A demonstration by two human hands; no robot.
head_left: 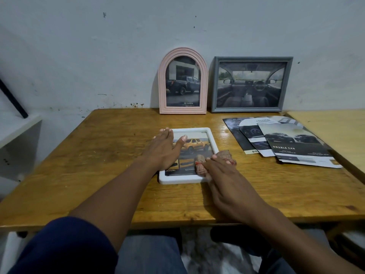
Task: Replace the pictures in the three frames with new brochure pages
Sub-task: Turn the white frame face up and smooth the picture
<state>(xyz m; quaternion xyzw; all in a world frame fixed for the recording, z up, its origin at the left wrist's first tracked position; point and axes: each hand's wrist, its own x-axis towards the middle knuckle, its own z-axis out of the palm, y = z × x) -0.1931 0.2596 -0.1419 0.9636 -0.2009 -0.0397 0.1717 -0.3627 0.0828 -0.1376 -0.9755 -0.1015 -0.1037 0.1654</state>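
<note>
Left hand (164, 149) is down flat on the white frame (214, 144), fingers straight and together, reaching to the frame's far left corner. Its thumb is spread wide across the yellow pickup picture (194, 145). It presses and grips nothing.

Right hand (227, 175) is at the near right corner. The thumb lies on the front face and the fingers curl over the right rim, so it looks like a pinch on that edge. How firm the pinch is can't be told from here.

The white frame lies flat on the tabletop (98, 155), face up, right in the middle in front of the person. Its long axis runs away from the person toward the wall, and the far end leans slightly to the right. The truck in it sits the right way up for the viewer.

At the back, the pink arched frame (182, 80) stands upright against the wall, showing a dark pickup. Just beside it on the right stands the grey frame (250, 84), long side level, showing a car interior. Brochure pages (286, 143) lie fanned and overlapping on the right of the tabletop, well apart from both hands.
</note>
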